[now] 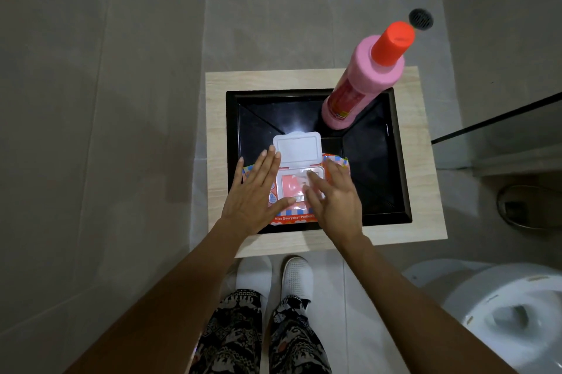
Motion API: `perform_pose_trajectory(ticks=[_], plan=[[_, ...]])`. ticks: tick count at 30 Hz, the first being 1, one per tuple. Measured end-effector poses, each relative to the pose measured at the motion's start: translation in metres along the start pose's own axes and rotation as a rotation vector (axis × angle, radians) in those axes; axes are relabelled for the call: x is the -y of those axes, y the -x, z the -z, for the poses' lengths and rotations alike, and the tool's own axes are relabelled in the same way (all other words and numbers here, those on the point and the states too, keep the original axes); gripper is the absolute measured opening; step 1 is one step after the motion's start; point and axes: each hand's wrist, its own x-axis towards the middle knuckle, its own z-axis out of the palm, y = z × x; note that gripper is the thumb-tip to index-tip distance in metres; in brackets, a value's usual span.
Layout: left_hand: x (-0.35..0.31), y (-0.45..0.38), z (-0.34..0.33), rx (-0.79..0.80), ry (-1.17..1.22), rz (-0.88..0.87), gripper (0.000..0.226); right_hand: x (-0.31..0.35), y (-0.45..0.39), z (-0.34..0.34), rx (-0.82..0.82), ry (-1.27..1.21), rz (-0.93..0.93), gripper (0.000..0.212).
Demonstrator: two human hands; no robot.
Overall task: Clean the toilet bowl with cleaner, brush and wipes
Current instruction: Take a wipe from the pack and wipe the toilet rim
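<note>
While the toilet bowl [514, 317] sits low right w/ seat up, work centres on the small wood-look bench [425, 179] holding a black tray [374, 160]. Pink cleaner bottle [362, 81] stands upright at tray's far right corner; prob. rigid, heavy-ish, best taken round the body. Wipes pack [292, 191] lies at tray's near edge, lid flipped up: soft, light, crinkly. Left hand [255, 191] lies flat, fingers straight, steadying the pack; right hand [331, 197] pinches at the wipe [304, 180] in the opening. Grey tiled floor and walls, drain [421, 18] far right.
</note>
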Motion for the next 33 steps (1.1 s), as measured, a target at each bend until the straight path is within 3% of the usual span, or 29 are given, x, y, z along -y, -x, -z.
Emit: perform_pose_trajectory(ticks=[7, 16, 21, 25, 30, 33], plan=[[-0.005, -0.004, 0.006, 0.014, -0.054, -0.015, 0.087, 0.010, -0.004, 0.000, -0.130, -0.161, -0.113, 0.009], [-0.012, -0.006, 0.006, 0.053, -0.090, 0.019, 0.089, 0.012, -0.012, 0.021, -0.164, -0.146, -0.076, 0.009], [-0.015, -0.008, 0.007, 0.093, -0.139, 0.033, 0.090, 0.014, -0.022, 0.043, -0.309, -0.203, -0.133, 0.023], [-0.016, -0.008, 0.009, 0.097, -0.121, 0.034, 0.089, 0.007, -0.042, 0.065, -0.408, -0.163, -0.094, 0.010], [-0.013, -0.017, 0.021, 0.061, -0.116, 0.008, 0.096, -0.018, -0.043, 0.068, -0.363, -0.024, -0.012, 0.016], [-0.011, -0.031, 0.031, 0.021, -0.095, 0.030, 0.097, -0.032, -0.038, 0.058, -0.241, 0.095, 0.066, 0.018]])
